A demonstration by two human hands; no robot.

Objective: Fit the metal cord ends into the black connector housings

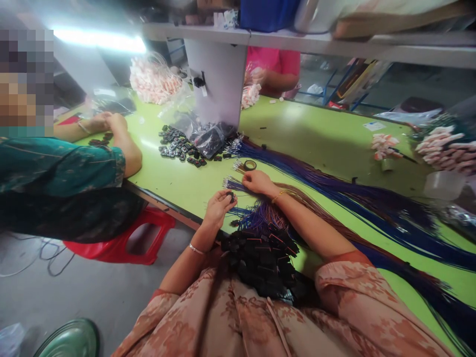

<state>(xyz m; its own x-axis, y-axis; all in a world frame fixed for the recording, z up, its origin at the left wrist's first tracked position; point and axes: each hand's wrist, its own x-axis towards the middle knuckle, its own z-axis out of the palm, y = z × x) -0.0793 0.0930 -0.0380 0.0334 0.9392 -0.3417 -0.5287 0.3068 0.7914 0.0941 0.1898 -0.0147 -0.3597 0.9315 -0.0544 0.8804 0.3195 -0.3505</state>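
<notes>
I see the small black connector (230, 197) in the left hand (216, 207), above the near edge of the green tabletop (297, 119); the fingers are closed around it in a pinch. Clock directions are from this connector. At 2 o'clock is the right hand (258, 182), with its fingers bent together at the thin wires (238, 184); I cannot tell if they grip one. At 1 o'clock, the tape roll (250, 165) lies flat, near the right hand.

The left fingers partly cover the connector, so its full shape is hidden from me. At 5 o'clock there is a dark heap (264, 258), whose single pieces are hard to make out.

At 11 o'clock, the plastic bag (211, 141) has dark pieces in it, beside the connector pile (176, 143). At 12 o'clock, the blue bin (269, 15) on the shelf (372, 44) is cut off by the top border; its inside I cannot see.
</notes>
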